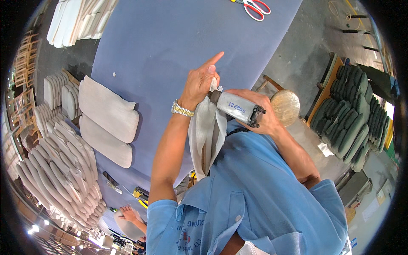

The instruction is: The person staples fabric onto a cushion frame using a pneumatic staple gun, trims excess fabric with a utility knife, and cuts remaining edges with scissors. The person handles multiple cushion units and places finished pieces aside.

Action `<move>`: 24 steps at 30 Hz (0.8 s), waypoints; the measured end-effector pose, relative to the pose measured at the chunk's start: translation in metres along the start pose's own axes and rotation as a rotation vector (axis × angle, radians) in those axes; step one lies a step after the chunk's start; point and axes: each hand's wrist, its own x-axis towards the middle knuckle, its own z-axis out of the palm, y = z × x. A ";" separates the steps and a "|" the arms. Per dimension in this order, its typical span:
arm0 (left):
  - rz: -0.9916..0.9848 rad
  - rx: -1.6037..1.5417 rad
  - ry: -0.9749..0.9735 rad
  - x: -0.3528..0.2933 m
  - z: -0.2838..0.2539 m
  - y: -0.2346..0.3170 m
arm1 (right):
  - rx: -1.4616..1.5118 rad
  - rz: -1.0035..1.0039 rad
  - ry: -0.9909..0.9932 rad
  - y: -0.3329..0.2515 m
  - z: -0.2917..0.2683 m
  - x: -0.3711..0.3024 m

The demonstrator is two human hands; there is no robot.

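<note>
My left hand (200,84), with a metal watch on its wrist, pinches the top of a beige fabric cover (207,136) while its index finger points straight out. The cover hangs down in front of my blue shirt. My right hand (264,114) grips a grey cylindrical hand tool (237,108), whose dark nose meets the fabric right at my left hand. Both hands are raised above the edge of a blue-grey work table (170,42).
Two beige cushions (108,108) (106,143) lie on the table's left side, and red-handled scissors (256,8) at its far end. Stacked beige cushions (63,170) fill the left, dark green ones (348,114) the right. A round wooden stool (285,106) stands nearby. Another person's hand (127,212) works at lower left.
</note>
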 end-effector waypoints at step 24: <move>0.060 0.027 0.048 0.000 -0.003 -0.003 | 0.045 0.044 -0.034 0.015 0.007 -0.004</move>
